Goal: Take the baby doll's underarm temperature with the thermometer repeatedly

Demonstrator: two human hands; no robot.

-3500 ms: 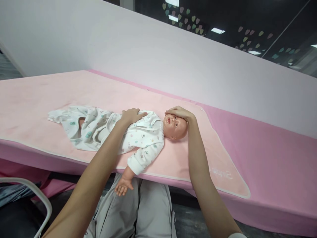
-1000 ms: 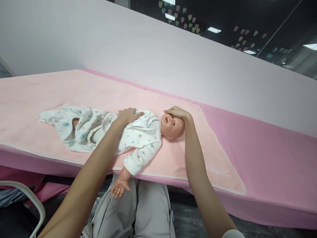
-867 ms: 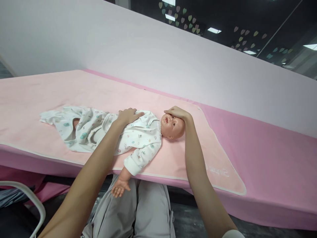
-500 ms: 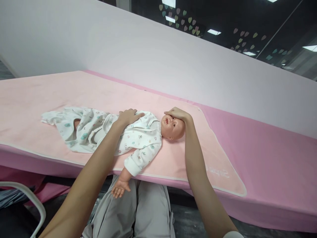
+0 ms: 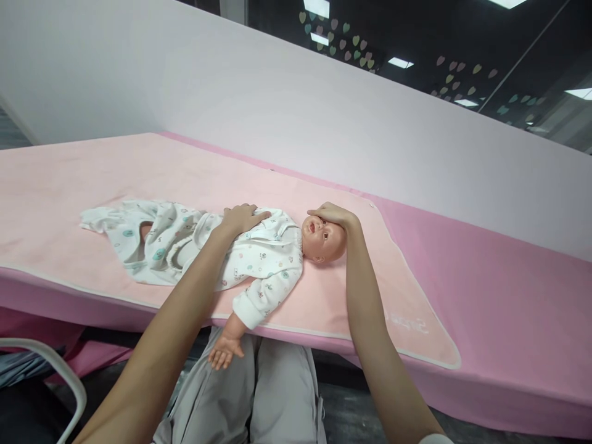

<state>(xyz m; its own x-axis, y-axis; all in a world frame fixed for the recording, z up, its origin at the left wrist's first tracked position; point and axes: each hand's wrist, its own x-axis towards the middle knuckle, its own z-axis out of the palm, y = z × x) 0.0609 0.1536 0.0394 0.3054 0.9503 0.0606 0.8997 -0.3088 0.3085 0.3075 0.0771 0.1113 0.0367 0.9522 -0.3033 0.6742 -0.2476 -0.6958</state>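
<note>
A baby doll (image 5: 266, 262) in a white patterned outfit lies on its back on a peach mat (image 5: 319, 308), its head to the right. My left hand (image 5: 243, 218) rests flat on the doll's torso, fingers spread. Over the far side of the doll's head (image 5: 329, 243) lies my right hand (image 5: 333, 213), its fingers lying on the forehead and partly hidden by the wrist. One doll arm hangs over the near edge of the table. The trouser part (image 5: 157, 246) of the outfit is rumpled, with a bit of doll skin showing through an opening.
The mat covers a pink-covered table (image 5: 518, 308). Behind it stands a white wall (image 5: 287, 111) below a dark window (image 5: 407, 37) with heart stickers. My legs (image 5: 277, 388) are under the near edge, and a white curved chair arm (image 5: 60, 364) is at lower left.
</note>
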